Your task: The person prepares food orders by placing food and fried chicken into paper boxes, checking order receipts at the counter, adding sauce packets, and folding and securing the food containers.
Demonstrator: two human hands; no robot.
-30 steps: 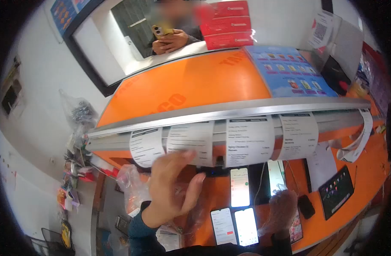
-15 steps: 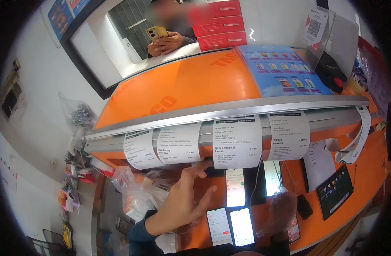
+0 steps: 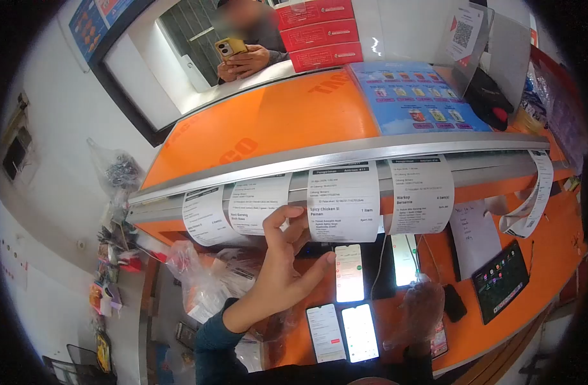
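Observation:
Several printed receipts hang from the metal rail along the counter's edge. My left hand (image 3: pixel 278 273) is raised at the left edge of the "Spicy Chicken" receipt (image 3: pixel 343 205), fingers bent and thumb held apart, with nothing between them. Whether the fingertips touch the paper I cannot tell. To its left hangs another receipt (image 3: pixel 262 202). My right hand (image 3: pixel 422 311), covered by a clear plastic glove, is low over the orange desk, just below a lit phone (image 3: pixel 405 260); its fingers are blurred. Another lit phone (image 3: pixel 350 273) lies below the "Spicy Chicken" receipt.
Two more phones lie nearest me, one a lit phone (image 3: pixel 360 332). A tablet (image 3: pixel 500 281) and a black mouse (image 3: pixel 455 307) are at the right. Plastic bags (image 3: pixel 201 279) sit left. Across the orange counter (image 3: pixel 268 122), a person holds a yellow phone (image 3: pixel 230 48) beside red boxes (image 3: pixel 323 35).
My left hand has risen to the edge of the "Spicy Chicken" receipt. The view has shifted slightly, so the counter and receipts appear higher and further left. My right hand stays low over the desk.

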